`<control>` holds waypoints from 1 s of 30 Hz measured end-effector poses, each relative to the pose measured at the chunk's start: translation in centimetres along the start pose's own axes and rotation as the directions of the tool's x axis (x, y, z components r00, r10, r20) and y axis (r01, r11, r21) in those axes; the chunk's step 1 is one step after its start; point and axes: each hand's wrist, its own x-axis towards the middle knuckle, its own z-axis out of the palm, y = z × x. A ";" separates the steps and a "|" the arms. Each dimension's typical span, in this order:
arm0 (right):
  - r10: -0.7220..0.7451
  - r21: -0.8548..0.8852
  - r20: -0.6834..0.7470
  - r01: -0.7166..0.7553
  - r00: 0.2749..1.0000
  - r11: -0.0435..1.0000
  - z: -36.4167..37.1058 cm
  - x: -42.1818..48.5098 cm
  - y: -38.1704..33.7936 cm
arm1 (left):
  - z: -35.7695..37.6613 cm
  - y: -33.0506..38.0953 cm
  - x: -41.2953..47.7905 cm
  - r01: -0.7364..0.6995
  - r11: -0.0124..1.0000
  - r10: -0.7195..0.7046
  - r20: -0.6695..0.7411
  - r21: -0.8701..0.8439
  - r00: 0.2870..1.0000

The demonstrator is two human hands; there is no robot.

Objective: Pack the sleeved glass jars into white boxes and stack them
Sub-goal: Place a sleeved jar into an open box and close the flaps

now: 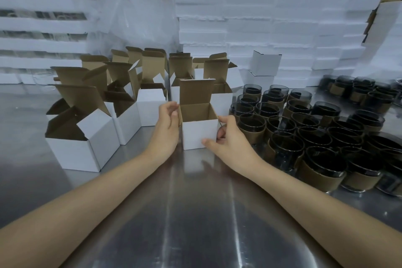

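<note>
Centre frame, left grip (167, 120) and right grip (227, 137) clasp the open white cardboard box (199, 135) upright on the steel counter (195, 213); brown-sleeved dark glass jars (282, 148) crowd just right, nearer the right grip.

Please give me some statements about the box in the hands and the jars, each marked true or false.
1. The box between the hands is open on top. True.
2. A jar is inside it. False: only bare brown cardboard shows inside.
3. The sleeved jars stand on the person's right. True.
4. The left hand holds a jar. False: it is at the box's left side.
5. The right hand grips the box's right front corner. True.
</note>
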 end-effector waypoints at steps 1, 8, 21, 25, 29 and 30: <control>-0.013 -0.009 -0.005 0.013 1.000 1.000 -0.1 0.0 0.0 | -0.1 0.0 -0.1 -0.076 0.992 0.080 -0.033 0.096 0.996; -0.055 -0.008 -0.028 0.055 0.998 0.998 -0.4 -0.1 -0.2 | -1.2 0.3 0.1 -0.235 0.968 0.223 0.133 0.085 0.966; -0.085 0.198 0.017 0.080 0.996 0.977 -0.1 0.1 0.3 | -1.4 -0.1 0.8 -0.064 0.976 0.026 0.181 0.206 0.983; -0.058 0.186 0.017 0.054 0.998 0.981 -0.2 0.0 0.2 | -1.5 0.5 0.6 -0.224 0.911 0.145 0.239 0.345 0.960; -0.040 0.233 0.034 0.031 0.999 0.972 -0.2 0.1 0.2 | -2.1 0.4 0.4 -0.095 0.963 0.000 0.351 0.252 0.936; -0.038 0.228 0.032 0.030 0.999 0.973 -0.2 0.1 0.3 | -2.2 0.2 0.2 -0.101 0.967 0.007 0.373 0.234 0.928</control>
